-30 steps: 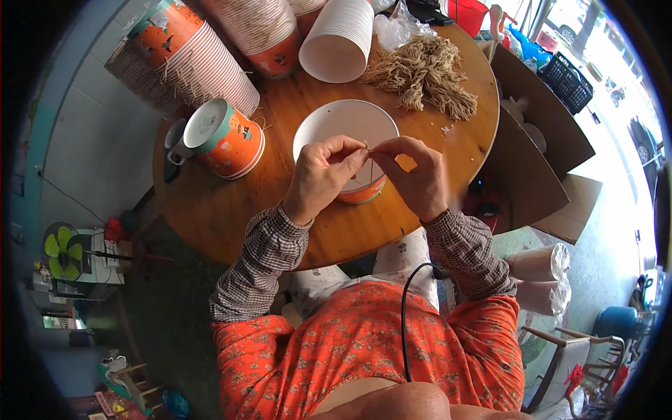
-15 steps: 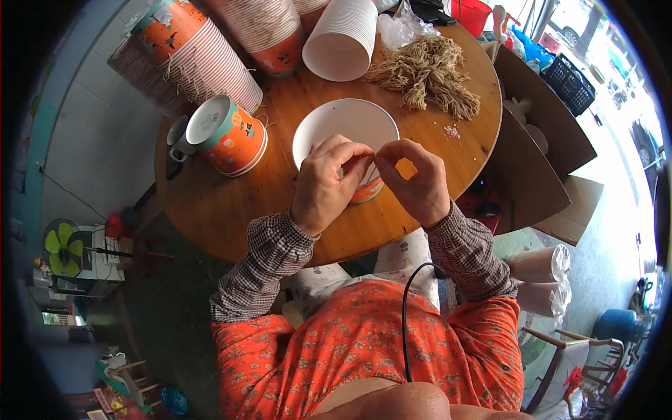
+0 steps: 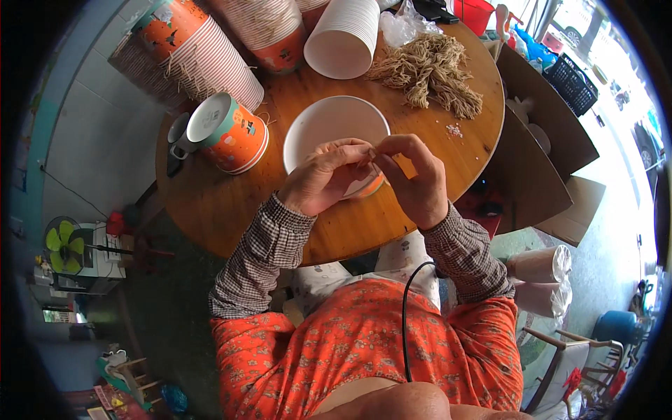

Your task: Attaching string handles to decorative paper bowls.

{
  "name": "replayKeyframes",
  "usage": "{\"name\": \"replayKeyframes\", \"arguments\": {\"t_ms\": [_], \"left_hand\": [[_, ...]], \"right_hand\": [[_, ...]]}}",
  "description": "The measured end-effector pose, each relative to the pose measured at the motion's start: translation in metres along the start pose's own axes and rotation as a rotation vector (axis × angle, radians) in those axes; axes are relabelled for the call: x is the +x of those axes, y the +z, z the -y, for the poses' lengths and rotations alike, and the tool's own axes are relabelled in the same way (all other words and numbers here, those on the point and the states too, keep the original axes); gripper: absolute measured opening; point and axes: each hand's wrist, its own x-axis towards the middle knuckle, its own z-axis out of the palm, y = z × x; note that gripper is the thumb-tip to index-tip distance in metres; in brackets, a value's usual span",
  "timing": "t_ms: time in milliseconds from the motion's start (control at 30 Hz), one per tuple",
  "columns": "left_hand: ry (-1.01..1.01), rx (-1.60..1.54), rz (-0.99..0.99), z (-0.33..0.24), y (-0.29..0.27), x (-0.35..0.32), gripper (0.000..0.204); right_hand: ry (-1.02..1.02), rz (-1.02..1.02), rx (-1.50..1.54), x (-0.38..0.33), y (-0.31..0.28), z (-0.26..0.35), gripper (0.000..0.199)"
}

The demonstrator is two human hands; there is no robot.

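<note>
My left hand (image 3: 323,175) and my right hand (image 3: 418,180) meet fingertip to fingertip over the near right part of a paper bucket (image 3: 311,129) with a white inside. Both are closed in a pinch on something tiny and brownish between them, too small to name. A strip of orange shows on the bucket's outer side below my hands. To the bucket's upper right lies a heap of tan twine loops (image 3: 434,73). Small pinkish-white bits (image 3: 454,130) are scattered on the wood just below the heap.
On the round wooden table (image 3: 210,210), an orange bucket (image 3: 241,140) stands at left with a white mug at its side. Tall stacks of orange paper buckets (image 3: 217,70), a white stack (image 3: 339,42) and a plastic bag (image 3: 406,26) line the far side. An open cardboard box (image 3: 525,161) adjoins the right edge.
The bucket has shifted slightly left. My left hand has turned, its fingers stretching flatter toward the right hand, and both still pinch at the same spot.
</note>
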Motion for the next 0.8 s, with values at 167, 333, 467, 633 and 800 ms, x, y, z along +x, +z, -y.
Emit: {"name": "replayKeyframes", "arguments": {"t_ms": [167, 333, 467, 633, 800], "left_hand": [[0.009, 0.010, -0.063, 0.002, -0.003, 0.002, 0.020], [0.128, 0.175, -0.007, 0.001, -0.001, 0.000, 0.021], [0.188, 0.294, -0.101, 0.003, 0.009, -0.003, 0.018], [0.244, 0.435, -0.168, 0.006, 0.006, -0.005, 0.013], [0.344, 0.819, -0.212, 0.006, 0.009, -0.008, 0.009]], "right_hand": [[-0.057, 0.019, -0.024, 0.002, -0.001, -0.002, 0.022], [-0.045, 0.026, 0.036, 0.005, -0.004, -0.009, 0.019], [0.046, -0.002, 0.121, 0.005, -0.005, -0.011, 0.015], [0.031, -0.038, 0.097, 0.010, -0.007, -0.016, 0.009], [0.330, 0.014, 0.321, 0.014, -0.014, -0.015, 0.009]]}}
